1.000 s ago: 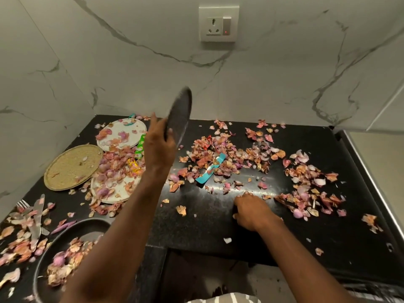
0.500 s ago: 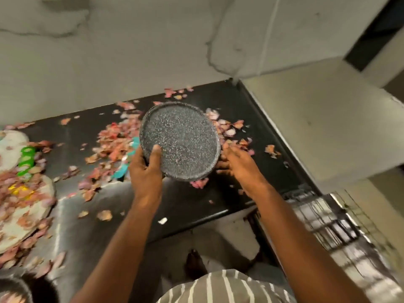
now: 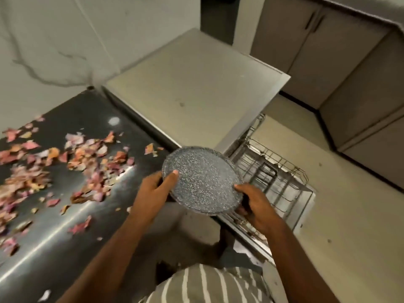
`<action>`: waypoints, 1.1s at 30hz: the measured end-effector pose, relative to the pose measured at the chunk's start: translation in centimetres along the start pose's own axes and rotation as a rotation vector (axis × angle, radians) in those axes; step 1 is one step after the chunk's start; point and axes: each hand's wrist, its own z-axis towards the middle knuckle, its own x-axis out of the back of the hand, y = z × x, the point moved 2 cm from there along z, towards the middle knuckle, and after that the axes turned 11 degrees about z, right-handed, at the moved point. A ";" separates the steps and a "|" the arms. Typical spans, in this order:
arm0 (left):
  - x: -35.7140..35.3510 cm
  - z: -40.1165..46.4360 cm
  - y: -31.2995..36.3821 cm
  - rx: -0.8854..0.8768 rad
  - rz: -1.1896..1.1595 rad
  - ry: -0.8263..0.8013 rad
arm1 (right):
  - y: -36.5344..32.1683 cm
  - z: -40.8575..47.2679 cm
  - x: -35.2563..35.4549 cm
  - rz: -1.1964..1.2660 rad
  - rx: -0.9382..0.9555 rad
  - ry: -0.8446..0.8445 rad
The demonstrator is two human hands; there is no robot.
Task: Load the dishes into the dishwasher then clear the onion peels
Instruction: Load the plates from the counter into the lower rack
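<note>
A round grey speckled plate (image 3: 202, 179) is held nearly flat in front of me, past the counter's right edge. My left hand (image 3: 156, 190) grips its left rim with the thumb on top. My right hand (image 3: 254, 204) holds its right rim from below. Just right of the plate, the dishwasher's wire rack (image 3: 277, 180) is pulled out low over the floor, with no dishes visible in it. Pink and orange onion peels (image 3: 87, 158) lie scattered over the black counter (image 3: 54, 232) at the left.
The dishwasher's beige top (image 3: 196, 95) stands beside the counter, against the marble wall. Grey cabinets (image 3: 341, 62) line the far right across a strip of beige floor (image 3: 349, 215). My striped shirt fills the bottom edge.
The view has swung right, from the peel-covered counter to the dishwasher. The plate, first raised on edge in my left hand alone, is now carried right in both hands, beside the rack.
</note>
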 end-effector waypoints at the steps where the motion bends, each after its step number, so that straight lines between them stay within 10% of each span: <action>1: -1.6 0.3 0.4 0.005 0.045 -0.045 | -0.2 -0.4 2.1 0.019 -0.034 -0.005; 12: -19.9 3.5 -0.7 0.441 0.011 -0.401 | 1.9 0.9 18.8 0.340 -0.396 0.309; 33: -26.6 8.0 -6.5 0.727 0.296 -0.416 | 9.9 22.1 18.3 0.421 -0.728 0.398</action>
